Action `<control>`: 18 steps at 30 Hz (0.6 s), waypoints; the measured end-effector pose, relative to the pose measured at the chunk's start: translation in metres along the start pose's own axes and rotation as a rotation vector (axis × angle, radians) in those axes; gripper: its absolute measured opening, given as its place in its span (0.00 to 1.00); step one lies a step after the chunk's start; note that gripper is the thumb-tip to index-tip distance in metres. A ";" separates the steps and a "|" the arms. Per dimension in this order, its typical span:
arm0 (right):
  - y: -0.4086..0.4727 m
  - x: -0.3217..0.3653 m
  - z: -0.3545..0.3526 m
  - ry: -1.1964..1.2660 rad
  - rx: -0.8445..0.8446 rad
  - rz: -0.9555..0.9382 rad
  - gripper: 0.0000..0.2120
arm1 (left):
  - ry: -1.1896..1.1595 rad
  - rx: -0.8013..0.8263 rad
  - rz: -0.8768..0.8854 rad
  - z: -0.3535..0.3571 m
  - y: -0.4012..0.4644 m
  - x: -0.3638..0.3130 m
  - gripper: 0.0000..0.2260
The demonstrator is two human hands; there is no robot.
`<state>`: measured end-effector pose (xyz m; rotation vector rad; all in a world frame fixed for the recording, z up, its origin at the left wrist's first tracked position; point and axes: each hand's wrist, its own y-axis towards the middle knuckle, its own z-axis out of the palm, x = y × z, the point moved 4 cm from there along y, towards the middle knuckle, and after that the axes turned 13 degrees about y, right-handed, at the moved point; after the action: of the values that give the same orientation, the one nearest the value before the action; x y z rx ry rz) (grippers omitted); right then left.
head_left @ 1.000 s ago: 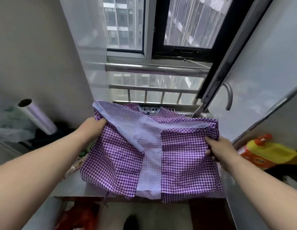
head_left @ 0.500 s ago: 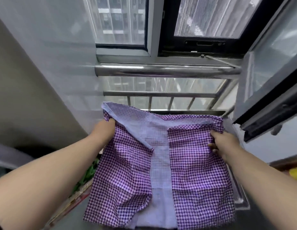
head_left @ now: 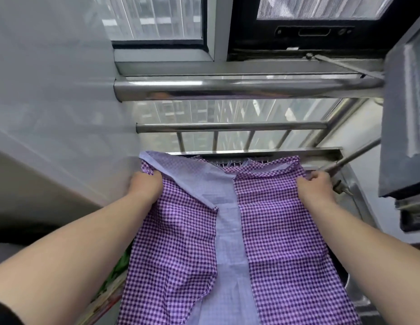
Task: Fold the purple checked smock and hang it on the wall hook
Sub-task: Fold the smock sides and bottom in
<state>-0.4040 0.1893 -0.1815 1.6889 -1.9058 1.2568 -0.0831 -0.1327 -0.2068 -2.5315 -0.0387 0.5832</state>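
Purple checked smock (head_left: 262, 242) hangs lengthwise toward lower frame, its top corners pinched by left hand (head_left: 146, 186) and right hand (head_left: 315, 187); no hook visible.

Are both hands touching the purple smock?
Touching. In the head view the left hand and the right hand each grip a top corner of the smock, fingers curled into the cloth.

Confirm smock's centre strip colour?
Pale lilac, faintly checked, between the purple-and-white checked panels of the smock; head view.
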 end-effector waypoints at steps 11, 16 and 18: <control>-0.095 -0.044 0.088 -0.875 0.729 -0.687 0.40 | 1.108 -0.012 0.965 0.036 -0.072 0.008 0.33; -0.089 -0.061 0.080 -1.006 0.663 -0.626 0.45 | 1.115 0.172 0.666 0.044 -0.059 0.049 0.43; -0.102 -0.061 0.076 -0.940 0.653 -0.705 0.43 | 1.046 0.113 0.674 0.040 -0.063 0.053 0.42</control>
<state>-0.2706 0.1791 -0.2275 3.3176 -0.9469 0.8648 -0.0464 -0.0517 -0.2261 -2.3893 1.1907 -0.5535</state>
